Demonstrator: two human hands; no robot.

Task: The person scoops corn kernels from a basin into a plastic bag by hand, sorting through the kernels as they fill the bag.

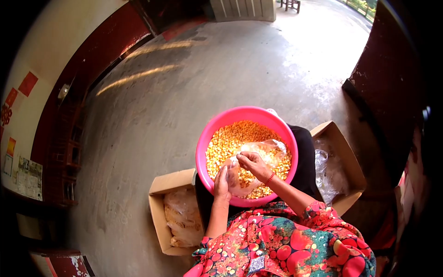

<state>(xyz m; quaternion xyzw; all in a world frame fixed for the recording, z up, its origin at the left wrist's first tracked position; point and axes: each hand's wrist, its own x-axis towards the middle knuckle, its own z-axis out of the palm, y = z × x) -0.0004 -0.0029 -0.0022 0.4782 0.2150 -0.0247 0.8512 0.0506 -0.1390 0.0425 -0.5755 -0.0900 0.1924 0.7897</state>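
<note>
A pink plastic basin (201, 154) full of yellow-orange corn kernels (240, 131) rests on my lap. Over the kernels, a clear plastic bag (275, 148) is spread between my hands, with some kernels showing through it. My left hand (222, 185) holds the bag's near left side, inside the basin's left rim. Thumb and fingers pinched together, my right hand (254, 166) grips the bag's upper edge above the middle of the basin. A red cord circles my right wrist.
By my left leg stands an open cardboard box (156, 217) holding filled plastic bags (182, 219). Another open box (353, 177) on my right contains crumpled clear plastic bags (326, 173). Concrete floor (147, 120) stretches ahead, and a small stool (290, 4) stands far off near the doorway.
</note>
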